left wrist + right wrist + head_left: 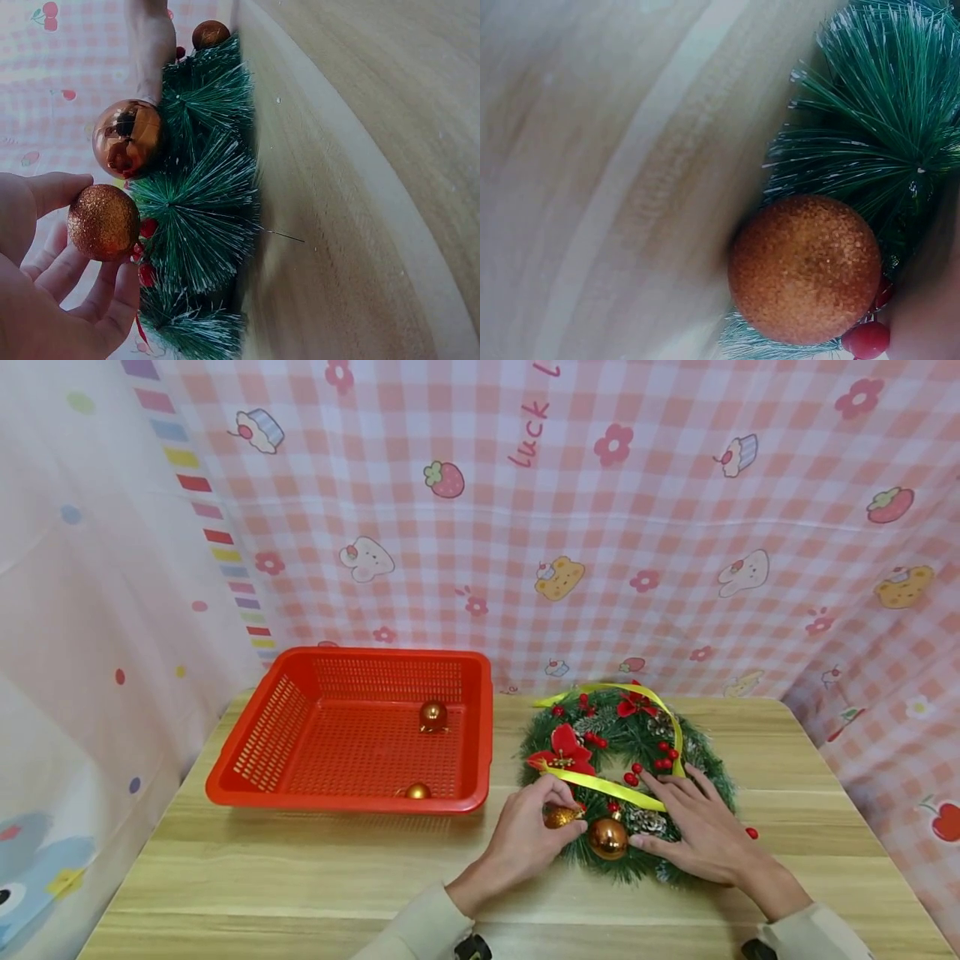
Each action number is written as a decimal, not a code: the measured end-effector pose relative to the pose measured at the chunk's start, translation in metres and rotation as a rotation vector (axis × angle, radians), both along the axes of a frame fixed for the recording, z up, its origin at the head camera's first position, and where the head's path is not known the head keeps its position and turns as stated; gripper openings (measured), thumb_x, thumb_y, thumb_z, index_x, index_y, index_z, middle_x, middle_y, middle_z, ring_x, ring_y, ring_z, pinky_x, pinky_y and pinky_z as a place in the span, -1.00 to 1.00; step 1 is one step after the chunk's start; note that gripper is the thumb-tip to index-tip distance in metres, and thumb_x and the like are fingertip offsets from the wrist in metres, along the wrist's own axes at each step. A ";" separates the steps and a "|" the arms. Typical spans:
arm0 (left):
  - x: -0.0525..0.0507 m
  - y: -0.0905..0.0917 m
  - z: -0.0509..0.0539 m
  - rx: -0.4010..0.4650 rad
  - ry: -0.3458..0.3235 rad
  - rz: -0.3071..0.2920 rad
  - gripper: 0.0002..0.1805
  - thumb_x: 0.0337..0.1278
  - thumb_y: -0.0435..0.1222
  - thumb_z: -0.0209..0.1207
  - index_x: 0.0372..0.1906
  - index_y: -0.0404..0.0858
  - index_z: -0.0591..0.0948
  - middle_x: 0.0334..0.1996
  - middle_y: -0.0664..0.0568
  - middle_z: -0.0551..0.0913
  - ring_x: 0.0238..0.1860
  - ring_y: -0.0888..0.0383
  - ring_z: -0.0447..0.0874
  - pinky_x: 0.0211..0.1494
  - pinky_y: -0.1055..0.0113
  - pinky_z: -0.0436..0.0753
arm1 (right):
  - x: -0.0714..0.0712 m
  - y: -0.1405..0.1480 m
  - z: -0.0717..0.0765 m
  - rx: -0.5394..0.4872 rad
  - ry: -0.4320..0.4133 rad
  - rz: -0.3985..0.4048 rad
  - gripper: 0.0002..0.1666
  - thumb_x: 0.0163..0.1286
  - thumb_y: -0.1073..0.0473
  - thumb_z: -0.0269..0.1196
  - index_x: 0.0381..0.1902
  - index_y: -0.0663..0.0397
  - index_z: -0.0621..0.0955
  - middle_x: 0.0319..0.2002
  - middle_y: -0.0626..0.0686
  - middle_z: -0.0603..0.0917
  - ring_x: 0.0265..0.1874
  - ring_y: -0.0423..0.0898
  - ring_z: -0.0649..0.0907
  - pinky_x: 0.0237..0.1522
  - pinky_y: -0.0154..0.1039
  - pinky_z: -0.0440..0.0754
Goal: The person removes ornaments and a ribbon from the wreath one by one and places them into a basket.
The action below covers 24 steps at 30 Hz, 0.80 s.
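A green Christmas wreath [538, 729] with red berries, pine cones and red flowers lies on the table. My left hand [525, 831] pinches a glittery copper bauble [103, 223] between thumb and fingers at the wreath's near left edge. Beside it, a shiny copper bauble [608, 839] sits against the greenery. With fingers spread, my right hand [705, 835] rests on the wreath's near right part, its thumb by the shiny bauble. Another glittery bauble [804, 270] shows by the right wrist, hidden in the head view. A yellow ribbon [607, 787] trails loosely across the wreath.
Left of the wreath stands a red plastic basket [348, 806]. Inside it are a shiny bauble [432, 716] and a smaller gold bauble [417, 791]. A pink checked curtain [487, 527] hangs behind the wooden table [300, 877].
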State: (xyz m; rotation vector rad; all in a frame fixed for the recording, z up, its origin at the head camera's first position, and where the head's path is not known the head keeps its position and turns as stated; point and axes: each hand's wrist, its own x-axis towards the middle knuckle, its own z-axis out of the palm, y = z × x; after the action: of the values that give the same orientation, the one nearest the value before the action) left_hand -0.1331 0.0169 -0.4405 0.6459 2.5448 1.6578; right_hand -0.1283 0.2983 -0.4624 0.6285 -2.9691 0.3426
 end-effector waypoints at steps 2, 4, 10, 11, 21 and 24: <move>0.000 -0.001 0.001 0.004 0.001 -0.008 -0.74 0.05 -0.28 0.43 -0.24 -0.08 0.54 -0.26 0.21 0.73 -0.16 0.34 0.62 0.06 0.20 0.57 | 0.000 0.000 0.000 0.001 -0.001 0.000 0.04 0.28 -0.40 0.22 0.52 0.04 0.24 0.22 0.26 0.56 0.33 0.26 0.38 0.44 0.22 -0.08; 0.000 -0.002 0.001 0.010 -0.003 -0.015 -0.73 0.06 -0.28 0.42 -0.24 -0.08 0.54 -0.26 0.21 0.73 -0.17 0.34 0.62 0.01 0.26 0.57 | 0.000 0.000 0.000 0.000 -0.001 0.000 0.04 0.28 -0.40 0.22 0.52 0.04 0.24 0.22 0.26 0.56 0.33 0.26 0.38 0.44 0.22 -0.08; 0.001 -0.008 0.000 0.012 -0.022 0.003 -0.71 0.03 -0.29 0.44 -0.23 -0.09 0.53 -0.29 0.18 0.67 -0.30 0.30 0.54 -0.22 0.46 0.48 | 0.000 -0.001 0.000 -0.002 0.002 0.001 0.04 0.28 -0.40 0.23 0.52 0.06 0.25 0.22 0.25 0.57 0.31 0.25 0.41 0.44 0.22 -0.08; 0.001 -0.009 0.000 0.008 -0.017 0.014 -0.70 0.02 -0.30 0.45 -0.24 -0.10 0.53 -0.30 0.17 0.66 -0.31 0.29 0.53 -0.23 0.46 0.48 | -0.001 -0.001 0.000 -0.001 0.004 0.002 0.04 0.28 -0.39 0.22 0.52 0.06 0.24 0.22 0.25 0.57 0.31 0.25 0.41 0.44 0.22 -0.08; 0.000 -0.005 0.002 -0.086 0.110 0.083 -0.68 -0.07 -0.33 0.48 -0.27 -0.11 0.54 -0.33 0.13 0.68 -0.24 0.27 0.61 -0.14 0.42 0.54 | 0.001 -0.002 0.001 0.002 0.028 0.011 0.03 0.27 -0.38 0.24 0.51 0.06 0.27 0.19 0.24 0.58 0.28 0.24 0.43 0.42 0.23 -0.04; 0.001 0.000 0.003 -0.127 0.157 0.081 -0.68 -0.06 -0.32 0.48 -0.26 -0.12 0.55 -0.32 0.13 0.68 -0.22 0.24 0.61 -0.12 0.41 0.54 | 0.001 -0.002 0.001 0.000 0.019 0.009 0.02 0.28 -0.38 0.23 0.51 0.04 0.26 0.20 0.23 0.58 0.29 0.24 0.42 0.42 0.24 -0.04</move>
State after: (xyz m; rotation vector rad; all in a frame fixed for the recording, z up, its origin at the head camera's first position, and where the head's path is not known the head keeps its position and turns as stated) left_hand -0.1321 0.0172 -0.4373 0.6977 2.7937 1.5078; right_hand -0.1270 0.2963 -0.4610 0.6424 -2.9488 0.3348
